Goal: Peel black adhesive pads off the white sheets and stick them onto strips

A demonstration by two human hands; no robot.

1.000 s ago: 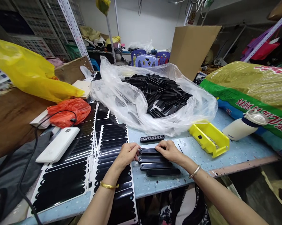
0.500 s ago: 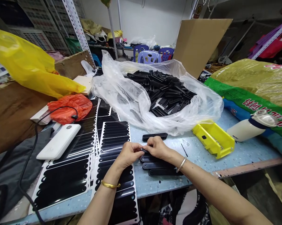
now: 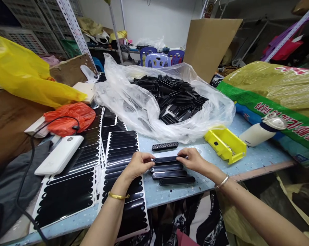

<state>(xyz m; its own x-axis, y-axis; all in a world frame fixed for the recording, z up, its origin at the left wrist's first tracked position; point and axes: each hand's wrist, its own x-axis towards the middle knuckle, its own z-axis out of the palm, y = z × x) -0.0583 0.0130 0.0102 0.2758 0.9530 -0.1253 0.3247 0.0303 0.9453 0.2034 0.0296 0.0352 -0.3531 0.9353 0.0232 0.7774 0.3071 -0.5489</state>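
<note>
Several glossy black oblong strips [image 3: 169, 172] lie in a row on the pale blue table [image 3: 254, 160]. My left hand [image 3: 139, 163] pinches the left end of the topmost strip [image 3: 166, 159]. My right hand [image 3: 194, 160] presses its fingers on the right end of that same strip. Just beyond it lies one perforated black grille piece [image 3: 165, 146]. Sheets of black oblong stickers [image 3: 122, 150] lie under and left of my left hand.
A clear plastic bag [image 3: 144, 102] full of black grille parts sits behind. A yellow tray [image 3: 224, 143] and a white bottle [image 3: 262, 131] are on the right, a white power bank [image 3: 59, 159] with cable, an orange bag [image 3: 67, 118] and a yellow bag [image 3: 28, 75] on the left.
My right hand slid from the left end of the top strip out to its right end. The left hand stayed at the left end. The camera view shifted slightly.
</note>
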